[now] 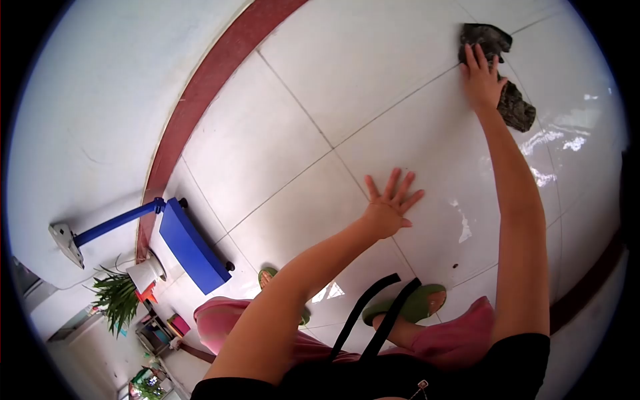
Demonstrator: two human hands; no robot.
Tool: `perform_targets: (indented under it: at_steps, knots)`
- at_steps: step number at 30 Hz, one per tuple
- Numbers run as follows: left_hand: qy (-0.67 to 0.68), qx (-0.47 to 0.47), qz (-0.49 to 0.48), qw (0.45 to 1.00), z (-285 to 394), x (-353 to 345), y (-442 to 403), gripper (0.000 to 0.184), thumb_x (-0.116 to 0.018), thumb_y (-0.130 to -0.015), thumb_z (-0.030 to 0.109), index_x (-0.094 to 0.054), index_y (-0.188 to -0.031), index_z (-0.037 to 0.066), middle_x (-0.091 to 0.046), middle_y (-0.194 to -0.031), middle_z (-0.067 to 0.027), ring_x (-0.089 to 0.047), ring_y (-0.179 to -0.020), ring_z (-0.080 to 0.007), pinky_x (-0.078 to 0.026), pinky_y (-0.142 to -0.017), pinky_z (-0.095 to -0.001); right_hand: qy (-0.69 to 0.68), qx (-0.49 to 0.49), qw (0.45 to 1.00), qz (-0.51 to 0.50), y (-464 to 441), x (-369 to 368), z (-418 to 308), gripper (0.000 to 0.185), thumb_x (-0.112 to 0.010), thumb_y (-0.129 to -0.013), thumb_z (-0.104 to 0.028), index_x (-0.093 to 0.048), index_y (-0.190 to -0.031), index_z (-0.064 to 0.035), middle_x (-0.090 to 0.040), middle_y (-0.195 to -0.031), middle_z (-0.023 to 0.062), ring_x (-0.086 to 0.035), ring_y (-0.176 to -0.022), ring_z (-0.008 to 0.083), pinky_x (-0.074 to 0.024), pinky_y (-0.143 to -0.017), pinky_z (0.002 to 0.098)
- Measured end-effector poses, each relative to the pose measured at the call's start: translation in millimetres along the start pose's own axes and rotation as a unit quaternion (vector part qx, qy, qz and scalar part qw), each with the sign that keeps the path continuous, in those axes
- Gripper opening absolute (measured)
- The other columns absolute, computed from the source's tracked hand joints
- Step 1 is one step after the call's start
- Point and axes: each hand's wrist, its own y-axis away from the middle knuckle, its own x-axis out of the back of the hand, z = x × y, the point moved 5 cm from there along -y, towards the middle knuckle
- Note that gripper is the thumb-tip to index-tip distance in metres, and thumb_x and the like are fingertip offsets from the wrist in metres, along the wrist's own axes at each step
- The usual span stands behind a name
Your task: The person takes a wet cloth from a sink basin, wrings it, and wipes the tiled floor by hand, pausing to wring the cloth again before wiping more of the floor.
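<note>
My right hand (483, 81) lies palm down on a dark, crumpled cloth (517, 110) on the floor, its fingers stretched out over it. Part of the cloth shows beyond the fingertips and another part beside the wrist. Nearer to me and to the left, my left hand (390, 208) is flat on the white tiled floor (287, 180) with its fingers spread. Nothing is in this hand.
A blue platform scale (193, 247) on small wheels stands at the left by the wall. Behind it is a potted plant (115, 297). A dark red skirting band (200, 80) edges the floor. Below me are green slippers (407, 303) and two black straps (393, 313).
</note>
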Motion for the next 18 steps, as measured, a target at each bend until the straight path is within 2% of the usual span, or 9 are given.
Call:
perform_targets:
  at_steps: [5, 7, 8, 10, 12, 14, 16, 17, 18]
  knots:
    - [0.013, -0.083, 0.067, 0.994, -26, 10, 40, 0.068, -0.055, -0.09, 0.043, -0.03, -0.149, 0.022, -0.005, -0.16, -0.0116, 0.001, -0.147, -0.0361, -0.005, -0.1, -0.0792, -0.124, 0.24, 0.963, -0.007, 121, 60, -209, 0.051, -0.053, -0.094, -0.032, -0.04, -0.143, -0.0317, -0.032, -0.152, -0.0061, -0.024, -0.142, 0.0316, -0.0251, -0.107, 0.0663]
    - [-0.052, -0.248, -0.053, 0.966, -59, -12, 84, 0.052, -0.056, -0.09, 0.035, -0.045, -0.139, 0.019, -0.023, -0.156, -0.0103, -0.015, -0.146, -0.0283, -0.007, -0.108, -0.0717, -0.197, 0.329, 0.922, -0.05, 185, 91, -253, 0.05, -0.059, -0.09, -0.028, -0.047, -0.138, -0.0299, -0.034, -0.15, -0.0058, -0.024, -0.142, 0.031, -0.0233, -0.109, 0.0644]
    - [-0.01, -0.264, 0.016, 0.964, -86, -1, 124, 0.039, -0.056, -0.091, 0.029, -0.054, -0.128, 0.017, -0.034, -0.15, -0.0088, -0.027, -0.142, -0.0236, -0.008, -0.112, -0.0668, -0.212, 0.365, 0.903, -0.076, 217, 101, -266, 0.051, -0.062, -0.087, -0.026, -0.048, -0.137, -0.0292, -0.036, -0.149, -0.0057, -0.024, -0.142, 0.0308, -0.0228, -0.109, 0.0647]
    - [-0.051, -0.217, 0.119, 0.968, -157, -10, 196, 0.043, -0.055, -0.091, 0.028, -0.051, -0.133, 0.018, -0.031, -0.152, -0.0092, -0.024, -0.143, -0.0248, -0.009, -0.111, -0.067, -0.214, 0.413, 0.881, -0.092, 257, 112, -269, 0.054, -0.066, -0.084, -0.022, -0.05, -0.135, -0.0282, -0.038, -0.148, -0.0054, -0.024, -0.143, 0.0304, -0.0213, -0.109, 0.0655]
    - [0.017, -0.062, 0.146, 0.987, -245, -13, 263, 0.058, -0.058, -0.09, 0.028, -0.039, -0.143, 0.019, -0.018, -0.157, -0.0109, -0.017, -0.145, -0.0268, -0.01, -0.108, -0.0711, -0.187, 0.402, 0.888, -0.12, 264, 110, -264, 0.055, -0.066, -0.082, -0.021, -0.051, -0.135, -0.027, -0.039, -0.147, -0.0049, -0.023, -0.143, 0.0305, -0.0197, -0.108, 0.0672]
    - [-0.006, 0.185, 0.217, 0.958, -331, -31, 314, 0.064, -0.062, -0.088, 0.031, -0.035, -0.144, 0.016, -0.013, -0.157, -0.0158, -0.015, -0.145, -0.0321, -0.014, -0.106, -0.0721, -0.146, 0.335, 0.92, -0.14, 249, 100, -255, 0.054, -0.064, -0.085, -0.022, -0.049, -0.137, -0.0263, -0.037, -0.149, -0.004, -0.022, -0.144, 0.0311, -0.0184, -0.107, 0.0687]
    - [0.081, 0.456, 0.352, 0.813, -411, -66, 354, 0.063, -0.057, -0.091, 0.028, -0.03, -0.146, 0.012, -0.015, -0.155, -0.0181, -0.016, -0.144, -0.0352, -0.012, -0.107, -0.0691, -0.124, 0.246, 0.957, -0.087, 213, 80, -254, 0.053, -0.059, -0.09, -0.026, -0.044, -0.141, -0.0271, -0.033, -0.151, -0.0039, -0.02, -0.144, 0.0319, -0.0174, -0.106, 0.0701]
    - [0.115, 0.526, 0.43, 0.725, -440, -90, 367, 0.057, -0.048, -0.096, 0.032, -0.029, -0.146, 0.012, -0.015, -0.155, -0.0164, -0.016, -0.144, -0.0339, -0.011, -0.109, -0.0672, -0.126, 0.197, 0.971, -0.04, 187, 68, -262, 0.052, -0.055, -0.093, -0.029, -0.041, -0.143, -0.0278, -0.031, -0.153, -0.0043, -0.02, -0.144, 0.0325, -0.0169, -0.105, 0.0712]
    - [0.1, 0.563, 0.443, 0.691, -457, -111, 363, 0.055, -0.043, -0.097, 0.034, -0.03, -0.146, 0.013, -0.017, -0.155, -0.0148, -0.017, -0.144, -0.0329, -0.012, -0.109, -0.0657, -0.112, 0.155, 0.981, -0.027, 158, 56, -277, 0.051, -0.051, -0.095, -0.033, -0.038, -0.144, -0.0296, -0.029, -0.153, -0.0056, -0.019, -0.144, 0.0329, -0.0165, -0.104, 0.0727]
